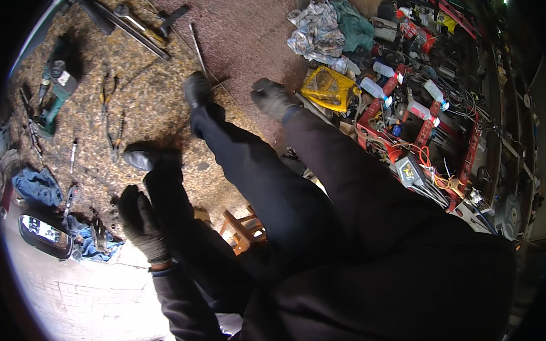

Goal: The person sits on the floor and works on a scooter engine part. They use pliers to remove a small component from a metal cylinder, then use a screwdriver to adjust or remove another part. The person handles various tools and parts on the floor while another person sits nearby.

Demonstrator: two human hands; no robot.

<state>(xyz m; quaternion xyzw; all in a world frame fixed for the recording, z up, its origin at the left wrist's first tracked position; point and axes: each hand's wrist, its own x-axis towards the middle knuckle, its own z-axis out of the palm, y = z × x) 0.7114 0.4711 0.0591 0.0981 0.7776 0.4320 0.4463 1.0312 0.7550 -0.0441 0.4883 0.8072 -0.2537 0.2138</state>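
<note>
My left hand (pixel 143 228), in a grey work glove with dark fingertips, hangs beside my left leg with its fingers stretched out. Nothing shows in it. My right hand (pixel 273 100), gloved too, reaches forward past my right knee with fingers loosely bent and no object visible in them. It is nearest to a yellow plastic container (pixel 336 90) that is dirty on top. Two pairs of pliers, one with yellow handles (pixel 106 95) and one with orange handles (pixel 115 141), lie on the speckled floor (pixel 160 105) ahead of my left shoe (pixel 139 158).
A green power drill (pixel 60 103), a wrench (pixel 133 19) and a thin metal rod (pixel 197 49) lie on the floor. Blue cloths (pixel 37 187) and a mirror (pixel 45 236) are at the left. Crumpled rags (pixel 319 31), bottles (pixel 373 88) and a cluttered red frame (pixel 426 130) fill the right. A wooden stool (pixel 245 229) is under me.
</note>
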